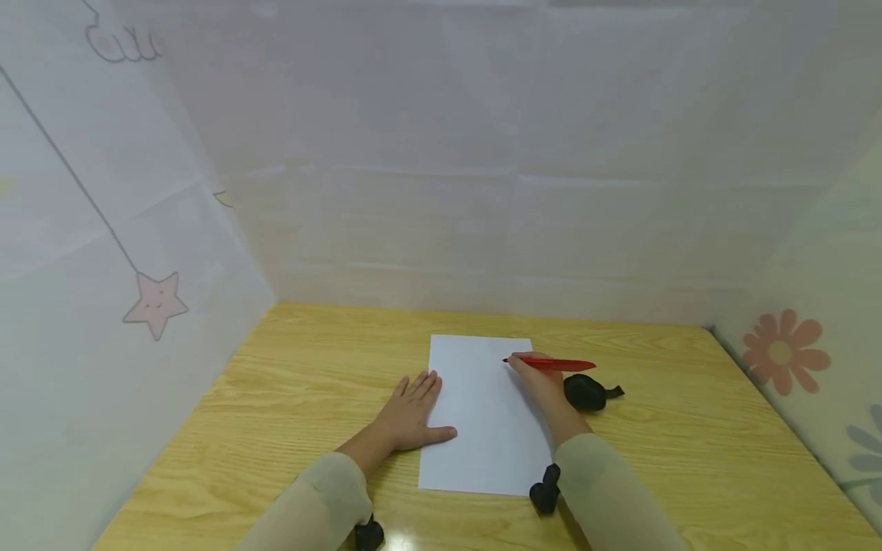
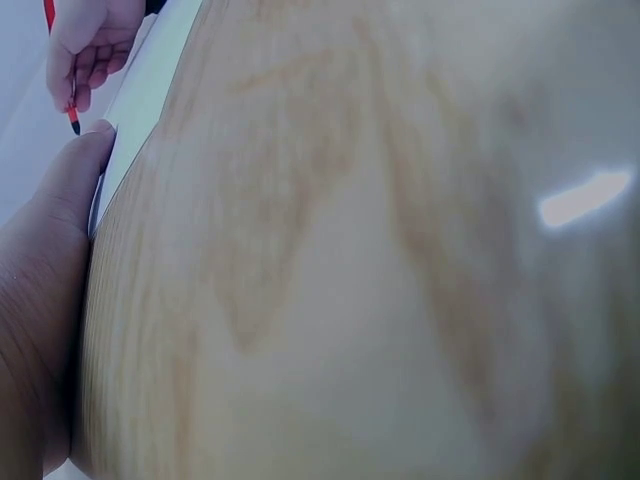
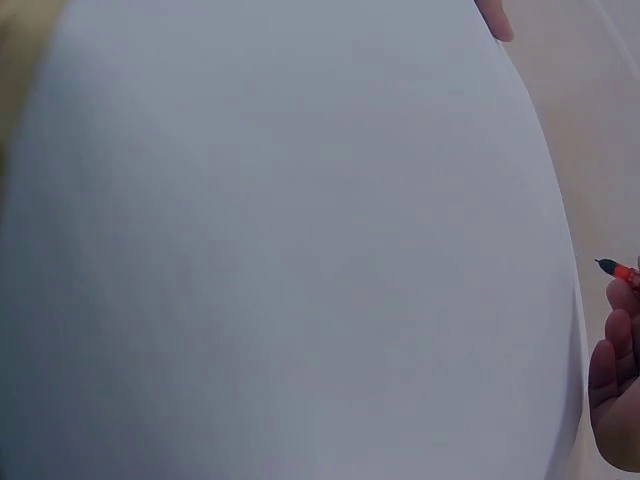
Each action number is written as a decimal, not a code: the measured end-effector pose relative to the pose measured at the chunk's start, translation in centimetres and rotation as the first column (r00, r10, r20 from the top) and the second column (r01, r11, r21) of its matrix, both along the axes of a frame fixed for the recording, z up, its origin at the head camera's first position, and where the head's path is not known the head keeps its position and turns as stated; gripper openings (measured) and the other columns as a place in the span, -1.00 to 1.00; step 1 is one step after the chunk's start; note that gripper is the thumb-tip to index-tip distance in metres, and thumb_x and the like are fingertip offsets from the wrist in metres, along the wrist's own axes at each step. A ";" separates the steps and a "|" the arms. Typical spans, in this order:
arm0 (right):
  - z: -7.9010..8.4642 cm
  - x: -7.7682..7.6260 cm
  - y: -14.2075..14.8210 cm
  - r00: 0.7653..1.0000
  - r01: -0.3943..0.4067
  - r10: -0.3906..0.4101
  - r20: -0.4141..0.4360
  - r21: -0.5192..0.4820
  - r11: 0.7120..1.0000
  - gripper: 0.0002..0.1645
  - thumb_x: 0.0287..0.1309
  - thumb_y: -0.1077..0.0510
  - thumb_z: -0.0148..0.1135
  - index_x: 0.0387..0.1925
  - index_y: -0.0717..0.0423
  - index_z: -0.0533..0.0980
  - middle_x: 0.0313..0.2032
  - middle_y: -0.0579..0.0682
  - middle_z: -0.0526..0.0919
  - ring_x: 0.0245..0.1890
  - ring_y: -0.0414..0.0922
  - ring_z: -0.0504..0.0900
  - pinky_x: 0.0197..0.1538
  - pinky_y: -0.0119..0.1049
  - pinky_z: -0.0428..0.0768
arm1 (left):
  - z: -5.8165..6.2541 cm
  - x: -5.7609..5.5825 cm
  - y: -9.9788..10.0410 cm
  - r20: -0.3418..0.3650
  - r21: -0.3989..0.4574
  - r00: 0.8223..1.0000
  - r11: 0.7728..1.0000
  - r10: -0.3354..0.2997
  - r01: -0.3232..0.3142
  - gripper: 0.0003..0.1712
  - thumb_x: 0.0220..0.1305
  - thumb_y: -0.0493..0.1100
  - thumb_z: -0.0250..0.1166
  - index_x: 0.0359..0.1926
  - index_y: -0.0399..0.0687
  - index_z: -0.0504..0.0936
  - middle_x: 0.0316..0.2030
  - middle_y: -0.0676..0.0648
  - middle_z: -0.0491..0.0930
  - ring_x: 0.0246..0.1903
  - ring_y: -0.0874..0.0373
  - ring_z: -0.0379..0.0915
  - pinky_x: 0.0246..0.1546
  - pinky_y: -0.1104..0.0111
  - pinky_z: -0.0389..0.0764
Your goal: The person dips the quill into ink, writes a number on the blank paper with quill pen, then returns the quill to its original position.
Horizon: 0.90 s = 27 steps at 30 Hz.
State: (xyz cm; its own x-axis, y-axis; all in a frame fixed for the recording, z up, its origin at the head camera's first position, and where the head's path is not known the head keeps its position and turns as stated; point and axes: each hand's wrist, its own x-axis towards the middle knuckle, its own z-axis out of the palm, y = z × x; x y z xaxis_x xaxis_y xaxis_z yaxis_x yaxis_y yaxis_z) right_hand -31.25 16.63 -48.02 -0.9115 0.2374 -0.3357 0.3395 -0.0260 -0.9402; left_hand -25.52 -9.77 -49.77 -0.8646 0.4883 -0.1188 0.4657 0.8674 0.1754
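Observation:
A blank white sheet of paper (image 1: 482,428) lies upright on the wooden table. My left hand (image 1: 409,417) rests flat on the sheet's left edge, fingers spread and thumb over the paper. In my right hand (image 1: 544,386) is a red pen (image 1: 561,365), pinched near its dark tip, which points left over the upper right of the sheet. The right wrist view shows the pen's dark tip (image 3: 607,267) beside curled fingers (image 3: 618,335). Whether the tip touches the paper I cannot tell. No marks show on the sheet.
The wooden table (image 1: 310,367) extends on both sides of the paper. A black strapped device (image 1: 586,392) is at my right wrist, with another black piece (image 1: 546,493) below it. White printed sheeting (image 1: 517,191) stands behind and at both sides.

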 end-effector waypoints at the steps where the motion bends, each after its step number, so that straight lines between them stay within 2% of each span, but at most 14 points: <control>1: 0.0 0.0 -0.1 1.000 0.004 -0.004 0.004 -0.009 1.000 -0.56 0.14 0.08 0.37 0.05 0.10 0.55 0.01 0.00 0.60 0.14 0.01 0.45 0.31 -0.10 0.44 | 0.0 0.0 0.0 0.001 0.000 1.000 1.000 -0.001 0.001 0.18 0.24 0.57 -0.08 0.56 -0.14 -0.13 0.57 -0.10 -0.21 0.57 0.04 -0.35 0.53 0.00 -0.23; 3: -0.1 -0.1 -0.3 1.000 0.014 -0.014 0.008 -0.020 1.000 -0.56 0.13 0.08 0.37 0.04 0.10 0.54 0.04 0.02 0.59 0.16 0.02 0.44 0.33 -0.08 0.42 | 0.0 0.0 0.0 -0.003 0.003 1.000 1.000 -0.002 0.002 0.18 0.24 0.56 -0.07 0.56 -0.14 -0.12 0.57 -0.10 -0.20 0.57 0.03 -0.34 0.53 -0.01 -0.22; 10: -0.4 -0.4 -0.7 1.000 0.020 -0.020 -0.003 0.040 0.999 -0.56 0.11 0.08 0.38 0.03 0.12 0.56 0.01 0.04 0.61 0.12 0.02 0.47 0.32 -0.08 0.43 | 0.1 0.1 0.1 0.000 -0.011 1.000 1.000 -0.001 0.001 0.18 0.24 0.57 -0.10 0.56 -0.14 -0.13 0.57 -0.10 -0.20 0.57 0.03 -0.34 0.53 0.00 -0.22; 15: -0.2 -0.4 -0.9 0.999 0.032 -0.032 0.030 -0.011 0.999 -0.56 0.11 0.09 0.38 0.03 0.11 0.54 0.02 0.03 0.58 0.13 0.03 0.44 0.33 -0.08 0.44 | 0.1 0.2 0.2 0.002 -0.023 1.000 1.000 0.003 -0.003 0.18 0.23 0.59 -0.12 0.56 -0.11 -0.14 0.57 -0.08 -0.20 0.57 0.06 -0.34 0.54 0.02 -0.22; 19: -0.1 -0.4 -1.0 0.999 0.045 -0.043 0.030 -0.068 0.997 -0.57 0.12 0.13 0.37 0.02 0.13 0.51 -0.15 -0.09 0.60 0.09 -0.01 0.45 0.14 -0.24 0.55 | 0.1 0.3 0.3 0.007 -0.021 1.000 1.000 0.008 -0.008 0.19 0.22 0.60 -0.12 0.56 -0.10 -0.14 0.58 -0.06 -0.21 0.57 0.07 -0.35 0.54 0.03 -0.24; 23: -0.2 -0.6 -0.9 0.998 0.052 -0.049 0.028 -0.120 0.991 -0.60 0.14 0.14 0.35 0.01 0.12 0.49 -0.31 -0.22 0.58 0.04 -0.06 0.45 -0.10 -0.44 0.56 | 0.2 0.5 0.4 0.011 -0.019 1.000 1.000 0.011 -0.010 0.18 0.22 0.60 -0.12 0.56 -0.09 -0.14 0.58 -0.06 -0.20 0.57 0.07 -0.36 0.54 0.03 -0.25; 27: -0.2 -0.7 -0.8 0.997 0.068 -0.062 0.042 -0.166 0.984 -0.60 0.16 0.11 0.34 0.00 0.07 0.46 -0.30 -0.22 0.56 0.01 -0.09 0.44 -0.08 -0.43 0.56 | 0.3 0.6 0.6 0.007 -0.018 1.000 1.000 0.010 -0.010 0.18 0.22 0.59 -0.10 0.56 -0.10 -0.13 0.57 -0.06 -0.19 0.57 0.07 -0.35 0.54 0.03 -0.24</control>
State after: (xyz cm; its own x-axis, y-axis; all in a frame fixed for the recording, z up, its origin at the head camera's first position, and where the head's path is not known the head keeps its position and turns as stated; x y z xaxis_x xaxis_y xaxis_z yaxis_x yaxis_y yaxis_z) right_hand -31.97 15.82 -48.17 -0.8823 0.2333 -0.4088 0.3663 -0.2050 -0.9076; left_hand -24.97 -9.21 -49.44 -0.8684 0.4775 -0.1333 0.4560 0.8749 0.1633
